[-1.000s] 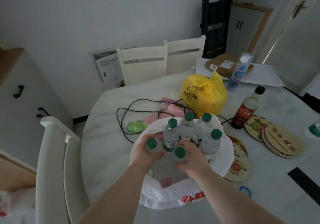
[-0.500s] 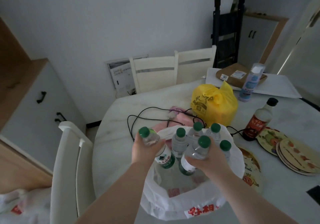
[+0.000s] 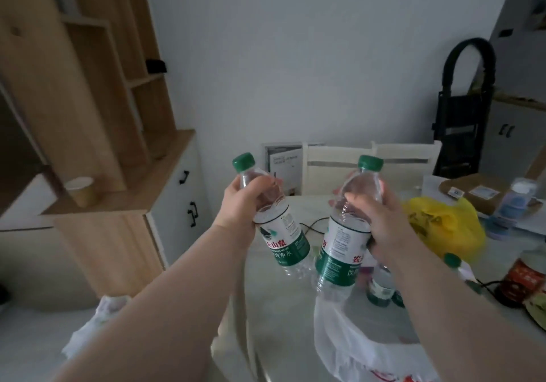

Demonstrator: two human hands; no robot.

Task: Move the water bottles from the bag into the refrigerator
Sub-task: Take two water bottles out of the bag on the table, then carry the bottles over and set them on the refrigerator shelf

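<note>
My left hand (image 3: 240,204) grips the upper part of a clear water bottle (image 3: 280,243) with a green cap and green label, held up in the air and tilted. My right hand (image 3: 381,219) grips a second such bottle (image 3: 339,251), also lifted clear above the white plastic bag (image 3: 348,334) on the table. More green-capped bottles (image 3: 381,287) stand in the bag behind my right forearm, partly hidden. No refrigerator is in view.
A round pale table (image 3: 277,308) carries a yellow bag (image 3: 443,225), a dark sauce bottle (image 3: 520,278), a black cable and a cardboard parcel (image 3: 472,189). White chairs (image 3: 334,166) stand behind it. A wooden cabinet with shelves (image 3: 97,151) is at the left, another white bag (image 3: 97,319) on the floor.
Both hands have lifted a bottle each out of the white bag and raised them high. My view has swung up and to the left, toward the cabinet.
</note>
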